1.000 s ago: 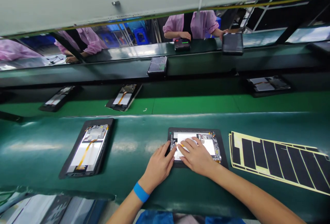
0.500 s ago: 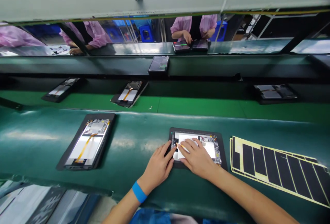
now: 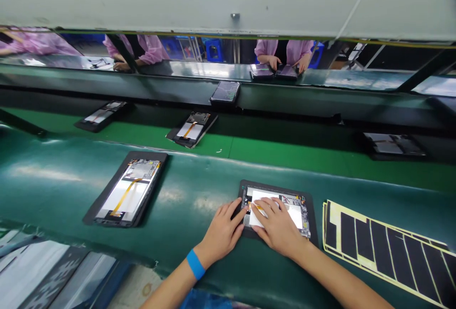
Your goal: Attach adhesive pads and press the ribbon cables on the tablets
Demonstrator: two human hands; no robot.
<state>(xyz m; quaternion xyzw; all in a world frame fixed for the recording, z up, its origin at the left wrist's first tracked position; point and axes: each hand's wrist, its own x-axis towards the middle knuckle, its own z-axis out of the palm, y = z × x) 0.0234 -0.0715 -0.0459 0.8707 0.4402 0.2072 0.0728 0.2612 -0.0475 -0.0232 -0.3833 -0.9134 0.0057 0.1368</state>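
Observation:
An opened tablet (image 3: 305, 219) lies across a black pad on the green bench in front of me, its circuit board and white battery (image 3: 295, 215) exposed. My right hand (image 3: 276, 226) rests on the battery with its fingers spread out. At the tablet's left edge, my left hand (image 3: 223, 228) touches the frame near the end of an orange ribbon cable (image 3: 259, 207), fingers stretched out. A blue band circles the left wrist. The right fingers cover part of the battery and the cable.
Another opened tablet (image 3: 130, 190) lies on a black pad to the left. Sheets of black adhesive strips (image 3: 386, 247) are at the right. Several tablets sit on the green conveyor (image 3: 256, 150) beyond the bench. Across it, people in pink work; one person's hands (image 3: 274, 62) touch devices.
The camera view has shifted and tilted a little, so the scene sits slightly further right. Both my hands stay on the tablet with hardly any change. The far worker's hands have moved on the devices.

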